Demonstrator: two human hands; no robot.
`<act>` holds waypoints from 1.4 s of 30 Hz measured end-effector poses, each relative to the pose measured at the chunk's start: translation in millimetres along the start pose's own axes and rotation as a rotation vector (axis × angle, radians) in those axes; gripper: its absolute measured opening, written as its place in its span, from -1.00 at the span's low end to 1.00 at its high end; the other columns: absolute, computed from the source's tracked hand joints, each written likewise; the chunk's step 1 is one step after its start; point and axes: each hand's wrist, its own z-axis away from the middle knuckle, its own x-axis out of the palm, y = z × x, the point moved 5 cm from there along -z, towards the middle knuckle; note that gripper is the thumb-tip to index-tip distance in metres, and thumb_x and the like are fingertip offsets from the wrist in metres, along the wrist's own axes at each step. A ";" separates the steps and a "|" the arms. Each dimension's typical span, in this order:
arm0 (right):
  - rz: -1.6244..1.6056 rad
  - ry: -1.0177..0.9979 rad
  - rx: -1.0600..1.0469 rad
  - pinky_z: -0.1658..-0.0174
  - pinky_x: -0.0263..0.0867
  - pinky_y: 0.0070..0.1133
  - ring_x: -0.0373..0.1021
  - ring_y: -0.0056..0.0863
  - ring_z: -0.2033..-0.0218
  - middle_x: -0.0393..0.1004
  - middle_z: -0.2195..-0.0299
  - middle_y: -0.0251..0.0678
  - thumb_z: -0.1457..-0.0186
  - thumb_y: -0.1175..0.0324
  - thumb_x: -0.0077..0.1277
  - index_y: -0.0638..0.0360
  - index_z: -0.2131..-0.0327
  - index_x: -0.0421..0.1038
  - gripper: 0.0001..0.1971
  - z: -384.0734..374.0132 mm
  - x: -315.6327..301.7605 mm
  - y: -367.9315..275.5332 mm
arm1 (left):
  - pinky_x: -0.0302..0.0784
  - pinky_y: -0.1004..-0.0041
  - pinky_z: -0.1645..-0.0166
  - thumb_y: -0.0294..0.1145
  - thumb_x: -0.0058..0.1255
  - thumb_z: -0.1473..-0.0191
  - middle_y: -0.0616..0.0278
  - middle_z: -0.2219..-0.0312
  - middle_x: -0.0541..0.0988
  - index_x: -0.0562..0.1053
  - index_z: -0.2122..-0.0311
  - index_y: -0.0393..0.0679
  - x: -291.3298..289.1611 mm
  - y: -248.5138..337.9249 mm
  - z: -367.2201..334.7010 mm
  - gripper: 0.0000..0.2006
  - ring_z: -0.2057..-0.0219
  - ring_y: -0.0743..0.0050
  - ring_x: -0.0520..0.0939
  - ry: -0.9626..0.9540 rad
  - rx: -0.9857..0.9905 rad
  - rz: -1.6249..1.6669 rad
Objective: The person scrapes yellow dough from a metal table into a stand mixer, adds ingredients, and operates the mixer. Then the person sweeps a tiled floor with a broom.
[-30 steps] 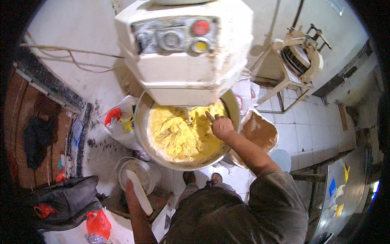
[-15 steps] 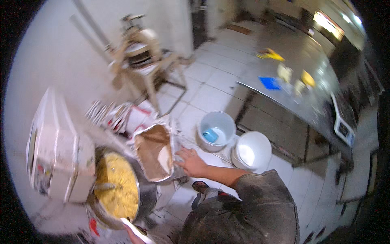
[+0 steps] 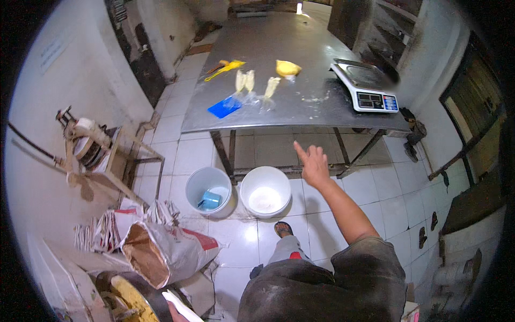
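My right hand (image 3: 315, 167) is raised in front of the steel table (image 3: 300, 119), fingers apart and holding nothing. Only a sliver of my left hand (image 3: 175, 313) shows at the lower edge, against a white thin-edged object (image 3: 183, 307) whose kind I cannot make out. Beside that hand is the mixer bowl (image 3: 152, 300) with yellow dough (image 3: 133, 298) in it. An open paper-lined sack (image 3: 185, 250) leans just beyond the bowl. Two white buckets stand on the floor left of my right hand: one bucket (image 3: 196, 182) contains a blue scoop (image 3: 210, 200), the other (image 3: 265, 174) looks bare inside.
On the table lie a blue scraper (image 3: 224, 107), a yellow tool (image 3: 228, 68), plastic bags of pale contents (image 3: 245, 80), a yellow lump (image 3: 288, 68) and a digital scale (image 3: 370, 88). At left are a machine on a stand (image 3: 91, 145) and folded sacks (image 3: 102, 233).
My view has swung right, toward the table. My right hand has left the sack's rim and now extends toward the table's front edge. The white object stays at my left hand.
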 end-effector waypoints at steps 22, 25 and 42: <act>0.542 -0.218 -0.369 0.08 0.06 -0.47 0.14 -0.38 0.05 0.29 0.17 -0.25 0.04 0.36 -0.14 0.25 0.26 0.47 -0.71 -218.7 78.4 222.8 | 0.32 0.45 0.18 0.05 -0.17 -0.13 0.28 0.30 0.40 0.30 -0.03 -0.19 319.9 -28.4 34.7 -0.47 0.29 0.46 0.42 0.013 -0.129 -0.125; 0.530 -0.214 -0.445 0.08 0.05 -0.46 0.13 -0.40 0.04 0.29 0.13 -0.24 0.05 0.34 -0.13 0.25 0.24 0.47 -0.69 -220.0 73.6 219.8 | 0.34 0.48 0.28 0.00 -0.15 -0.14 0.31 0.38 0.41 0.34 0.04 -0.19 342.2 -28.3 28.5 -0.54 0.38 0.48 0.43 0.000 -0.105 -0.043; 0.270 -0.350 -0.381 0.05 0.16 -0.39 0.19 -0.29 -0.01 0.25 0.02 -0.18 -0.10 0.41 -0.23 -0.41 -0.20 0.01 -0.41 -282.5 80.7 187.0 | 0.32 0.48 0.07 -0.02 -0.17 -0.14 0.20 0.15 0.44 0.28 -0.05 -0.29 352.6 -16.0 60.1 -0.46 0.18 0.41 0.45 -0.012 0.043 -0.055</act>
